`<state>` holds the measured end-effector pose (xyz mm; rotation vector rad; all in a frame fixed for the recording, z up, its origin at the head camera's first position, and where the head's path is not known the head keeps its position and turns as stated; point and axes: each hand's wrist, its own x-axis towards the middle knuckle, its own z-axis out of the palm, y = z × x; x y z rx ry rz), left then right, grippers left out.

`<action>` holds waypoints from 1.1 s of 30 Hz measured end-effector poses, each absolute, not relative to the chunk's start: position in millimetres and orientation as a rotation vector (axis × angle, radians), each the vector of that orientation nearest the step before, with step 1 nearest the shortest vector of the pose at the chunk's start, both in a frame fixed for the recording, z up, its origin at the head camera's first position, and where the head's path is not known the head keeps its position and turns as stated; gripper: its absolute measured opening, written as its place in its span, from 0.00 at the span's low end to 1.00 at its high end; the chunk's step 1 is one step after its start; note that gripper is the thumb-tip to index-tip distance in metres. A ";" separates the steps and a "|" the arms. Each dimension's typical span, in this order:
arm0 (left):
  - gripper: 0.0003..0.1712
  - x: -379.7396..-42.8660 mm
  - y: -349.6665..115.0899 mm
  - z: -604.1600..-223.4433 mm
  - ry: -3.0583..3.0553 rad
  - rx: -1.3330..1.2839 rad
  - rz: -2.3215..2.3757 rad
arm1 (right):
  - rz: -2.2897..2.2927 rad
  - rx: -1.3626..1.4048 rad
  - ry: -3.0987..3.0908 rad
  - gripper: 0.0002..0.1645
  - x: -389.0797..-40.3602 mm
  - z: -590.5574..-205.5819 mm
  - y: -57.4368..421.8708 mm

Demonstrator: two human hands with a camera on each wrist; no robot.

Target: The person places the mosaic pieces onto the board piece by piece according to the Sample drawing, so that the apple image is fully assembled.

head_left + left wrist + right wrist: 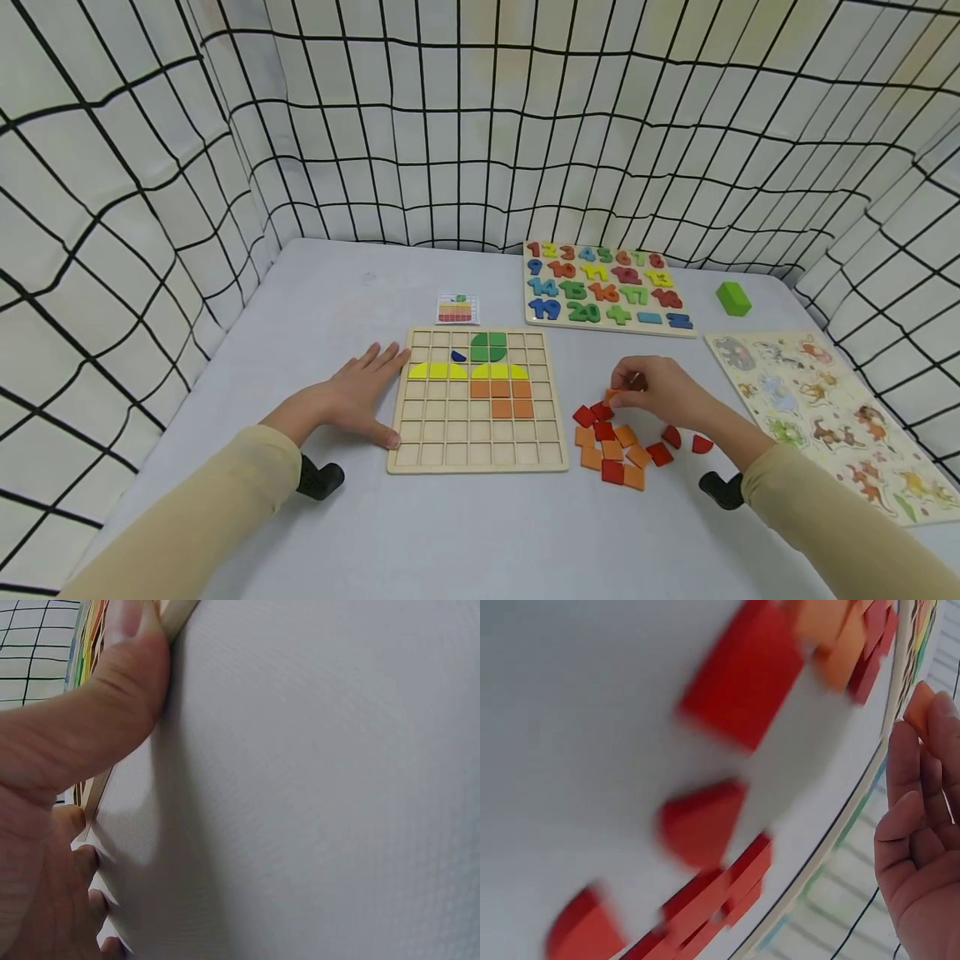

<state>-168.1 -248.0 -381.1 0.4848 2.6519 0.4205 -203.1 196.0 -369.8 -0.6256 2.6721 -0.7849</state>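
A wooden grid board (442,429) lies in the middle of the table in the head view. It carries green curved pieces (489,340), a row of yellow pieces (437,372), several orange squares (501,389) and a small blue piece (458,356). My left hand (352,396) rests at its left side with fingers spread; the thumb (124,682) touches the board's edge. My right hand (656,392) pinches an orange square tile (919,711) between thumb and fingertips, above the far end of a loose group of orange tiles (590,458) and red tiles (612,472).
Rounded red pieces (702,444) lie right of the loose tiles. A small pattern card (457,310) sits behind the grid board. Farther back are a number puzzle (611,329) and a green block (733,298). An animal puzzle (813,392) lies at right. Black netting surrounds the table.
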 end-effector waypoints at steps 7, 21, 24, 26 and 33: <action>0.77 -169.0 -248.9 -382.3 2.648 0.471 0.414 | -0.800 -0.703 2.616 0.05 -209.3 -365.9 127.8; 0.77 -170.2 -249.3 -384.4 2.648 0.485 0.420 | -0.718 -0.892 2.552 0.02 -206.7 -366.6 33.5; 0.77 -170.8 -249.2 -385.0 2.649 0.480 0.419 | -0.672 -0.860 2.570 0.02 -205.4 -367.7 26.4; 0.77 -171.1 -249.4 -385.4 2.653 0.481 0.413 | -0.639 -0.849 2.580 0.02 -204.5 -368.6 23.3; 0.77 -170.1 -249.4 -384.4 2.651 0.481 0.417 | -0.507 -0.887 2.603 0.03 -201.7 -372.9 17.1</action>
